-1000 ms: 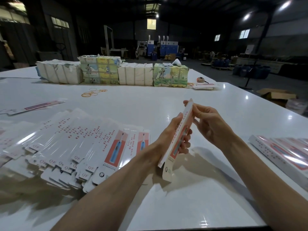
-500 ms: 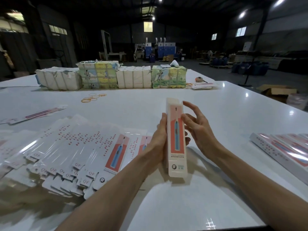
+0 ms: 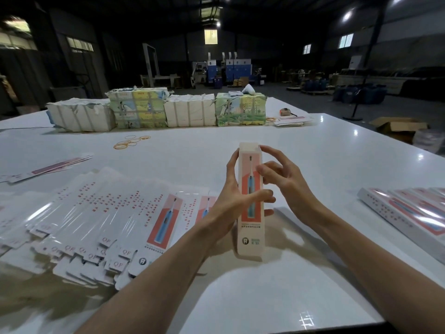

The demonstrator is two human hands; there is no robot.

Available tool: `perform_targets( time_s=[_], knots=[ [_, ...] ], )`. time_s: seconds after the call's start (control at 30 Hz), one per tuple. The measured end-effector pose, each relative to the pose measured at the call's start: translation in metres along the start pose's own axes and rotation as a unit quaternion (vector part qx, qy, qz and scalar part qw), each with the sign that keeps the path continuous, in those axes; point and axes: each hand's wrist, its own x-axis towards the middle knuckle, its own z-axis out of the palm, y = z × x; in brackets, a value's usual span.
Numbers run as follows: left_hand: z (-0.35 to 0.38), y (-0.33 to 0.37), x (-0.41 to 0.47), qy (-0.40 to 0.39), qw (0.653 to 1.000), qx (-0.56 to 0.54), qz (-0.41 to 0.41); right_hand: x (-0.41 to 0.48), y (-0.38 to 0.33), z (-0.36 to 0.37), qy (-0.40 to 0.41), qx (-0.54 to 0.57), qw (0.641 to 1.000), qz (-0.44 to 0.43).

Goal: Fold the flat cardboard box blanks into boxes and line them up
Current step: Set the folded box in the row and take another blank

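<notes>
Left grip (image 3: 228, 201) clasps the upright box (image 3: 250, 235) at mid-height, thumb across its front, while right grip (image 3: 281, 182) pinches its upper edge, flat blanks (image 3: 108, 213) fanned across the tabletop (image 3: 265, 297) left of both.

box (image 3: 250, 233): back face hidden; print below the picture too small to read; left hand (image 3: 228, 203) thumb covers part of the front.
right hand (image 3: 285, 183): thumb out of sight; grip on box unclear.
flat blanks (image 3: 108, 213): blurred, cut off at left edge.
finished boxes (image 3: 409, 213): cut off at right edge.
</notes>
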Motion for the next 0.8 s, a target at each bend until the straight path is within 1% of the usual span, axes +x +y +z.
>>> perform_targets(
  time_s=[0.07, 0.13, 0.33, 0.4, 0.47, 0.53, 0.63, 0.7, 0.8],
  knots=[
    [0.000, 0.003, 0.001, 0.012, 1.000, -0.018, -0.009, 0.000, 0.001, 0.001, -0.008, -0.003, 1.000, -0.004],
    [0.000, 0.003, 0.001, 0.021, 1.000, 0.001, -0.015, 0.002, 0.001, 0.001, -0.017, -0.012, 1.000, -0.006],
    [-0.002, 0.003, 0.000, 0.013, 0.999, 0.006, -0.038, 0.003, 0.002, 0.000, -0.029, -0.027, 0.999, 0.007],
    [-0.001, 0.002, 0.000, 0.017, 0.999, 0.015, -0.045, 0.004, 0.003, 0.001, -0.009, -0.008, 1.000, 0.016],
    [0.000, 0.003, -0.001, 0.018, 0.998, 0.037, -0.053, 0.007, 0.004, 0.000, 0.033, 0.030, 0.998, 0.037],
    [0.001, 0.001, -0.002, 0.006, 0.997, 0.045, -0.059, 0.010, 0.005, -0.004, 0.067, 0.040, 0.995, 0.057],
    [0.002, -0.001, -0.003, -0.018, 0.997, 0.028, -0.066, 0.010, 0.008, -0.008, 0.068, 0.021, 0.995, 0.067],
    [0.002, 0.000, -0.003, -0.022, 0.996, 0.044, -0.068, 0.009, 0.008, -0.010, 0.072, 0.031, 0.994, 0.072],
    [0.004, 0.003, -0.004, -0.051, 0.995, 0.057, -0.061, 0.008, 0.005, -0.012, 0.074, 0.038, 0.994, 0.068]
  ],
)
